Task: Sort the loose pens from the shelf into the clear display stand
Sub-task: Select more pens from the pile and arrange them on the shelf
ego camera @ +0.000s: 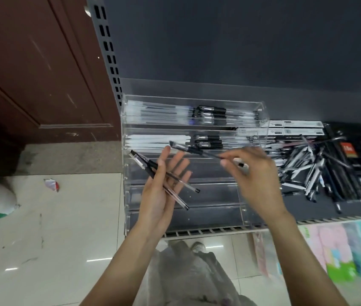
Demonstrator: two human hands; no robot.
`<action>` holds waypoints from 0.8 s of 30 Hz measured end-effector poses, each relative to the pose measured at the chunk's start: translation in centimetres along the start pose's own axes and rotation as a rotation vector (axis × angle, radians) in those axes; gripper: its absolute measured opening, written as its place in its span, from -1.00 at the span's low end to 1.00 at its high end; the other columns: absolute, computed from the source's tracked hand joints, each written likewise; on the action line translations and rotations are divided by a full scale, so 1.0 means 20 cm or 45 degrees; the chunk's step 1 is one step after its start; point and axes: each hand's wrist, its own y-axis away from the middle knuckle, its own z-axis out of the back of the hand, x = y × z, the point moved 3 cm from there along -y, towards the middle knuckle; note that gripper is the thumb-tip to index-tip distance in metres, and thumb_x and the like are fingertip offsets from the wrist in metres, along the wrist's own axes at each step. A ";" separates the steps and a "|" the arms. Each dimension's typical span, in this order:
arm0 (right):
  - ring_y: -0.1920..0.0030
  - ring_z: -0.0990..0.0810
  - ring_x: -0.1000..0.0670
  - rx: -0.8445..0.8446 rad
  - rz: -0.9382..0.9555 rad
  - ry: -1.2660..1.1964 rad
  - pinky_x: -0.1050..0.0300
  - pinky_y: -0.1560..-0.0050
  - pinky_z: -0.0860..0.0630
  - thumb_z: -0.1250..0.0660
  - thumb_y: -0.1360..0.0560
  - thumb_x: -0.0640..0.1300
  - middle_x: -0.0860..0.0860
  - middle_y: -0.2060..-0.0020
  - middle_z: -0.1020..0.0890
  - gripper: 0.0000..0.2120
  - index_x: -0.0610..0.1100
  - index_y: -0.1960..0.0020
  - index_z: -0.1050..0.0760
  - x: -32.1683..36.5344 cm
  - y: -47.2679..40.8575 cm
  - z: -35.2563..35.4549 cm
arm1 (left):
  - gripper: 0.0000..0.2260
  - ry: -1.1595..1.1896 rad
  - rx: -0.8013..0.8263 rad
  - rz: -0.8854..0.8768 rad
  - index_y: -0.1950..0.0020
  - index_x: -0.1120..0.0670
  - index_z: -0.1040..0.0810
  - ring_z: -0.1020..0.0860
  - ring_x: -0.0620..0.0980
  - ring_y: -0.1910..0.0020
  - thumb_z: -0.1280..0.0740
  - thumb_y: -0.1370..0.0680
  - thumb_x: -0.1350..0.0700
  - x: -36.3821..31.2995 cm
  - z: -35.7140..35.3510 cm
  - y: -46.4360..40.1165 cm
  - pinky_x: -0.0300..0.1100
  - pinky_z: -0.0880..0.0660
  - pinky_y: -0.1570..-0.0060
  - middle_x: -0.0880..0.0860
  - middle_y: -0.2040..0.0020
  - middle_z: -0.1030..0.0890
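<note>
Clear stand (pixel 261 120) part-filled | left hand (pixel 164 186) flat, fingers straight, two pens (pixel 166 182) across palm | right hand (pixel 256 173) pinches pen (pixel 199 150) | labels unreadable

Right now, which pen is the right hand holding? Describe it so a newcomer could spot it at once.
Start at the clear stand on the dark shelf. In front of its second tier, the right hand pinches one pen by its end, pointing left. Unlike the two pens lying across the left hand, it hangs alone in the air.
</note>
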 end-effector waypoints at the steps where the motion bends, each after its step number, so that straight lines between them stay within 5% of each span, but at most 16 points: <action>1: 0.07 -0.51 0.00 -0.086 -0.011 0.072 0.50 -0.02 -0.25 -0.44 -0.43 -0.16 0.02 0.16 -0.66 -0.90 -0.11 0.05 -0.65 -0.06 -0.02 0.05 | -0.71 -0.058 0.008 0.006 -0.23 -0.01 -0.52 -0.63 -0.07 -0.05 -0.11 -0.60 0.02 0.00 0.00 0.00 -0.19 -0.58 0.03 0.02 -0.10 -0.66; 4: 0.08 -0.46 -0.09 -0.222 -0.011 0.215 0.35 0.06 -0.24 -0.44 -0.43 -0.15 -0.03 0.16 -0.62 -0.90 -0.11 0.07 -0.67 -0.22 -0.08 0.13 | -0.63 -0.308 -0.055 -0.006 -0.24 -0.07 -0.55 -0.55 -0.14 0.15 -0.14 -0.52 -0.11 0.01 0.03 0.01 -0.24 -0.51 0.04 -0.08 0.11 -0.61; 7: 0.14 -0.48 -0.08 -0.178 0.097 0.258 0.23 0.14 -0.32 -0.43 -0.44 -0.18 -0.03 0.19 -0.62 -0.91 -0.12 0.07 -0.67 -0.30 -0.15 0.11 | -0.61 -0.481 -0.156 -0.008 -0.19 -0.12 -0.60 -0.39 -0.16 0.27 -0.15 -0.48 -0.19 0.02 0.02 0.03 -0.24 -0.37 0.00 -0.06 0.27 -0.35; 11: 0.23 -0.59 -0.09 -0.006 0.263 0.325 0.23 0.24 -0.44 -0.45 -0.41 -0.24 -0.03 0.22 -0.63 -0.93 -0.15 0.11 -0.67 -0.32 -0.23 0.03 | -0.70 -0.478 -0.195 -0.027 -0.11 -0.08 -0.63 -0.30 -0.18 0.41 -0.15 -0.57 -0.09 0.03 -0.02 0.06 -0.33 -0.27 0.32 -0.08 0.42 -0.30; 17: 0.19 -0.63 -0.12 0.186 0.258 0.612 0.11 0.27 -0.52 -0.39 -0.47 -0.19 -0.04 0.17 -0.64 -0.92 -0.12 0.10 -0.66 -0.34 -0.31 -0.02 | -0.76 -0.423 -0.227 -0.050 -0.02 0.05 -0.65 -0.33 -0.20 0.44 -0.21 -0.59 0.01 0.07 -0.05 0.07 -0.39 -0.34 0.43 -0.06 0.42 -0.30; 24: 0.31 -0.60 -0.06 0.245 0.210 0.866 0.22 0.42 -0.37 -0.43 -0.41 -0.21 0.01 0.28 -0.60 -0.95 -0.08 0.20 -0.64 -0.35 -0.31 -0.05 | -0.78 -0.502 -0.248 -0.101 0.01 0.08 -0.64 -0.36 -0.18 0.44 -0.22 -0.58 0.05 0.11 -0.09 0.06 -0.36 -0.42 0.38 -0.06 0.40 -0.37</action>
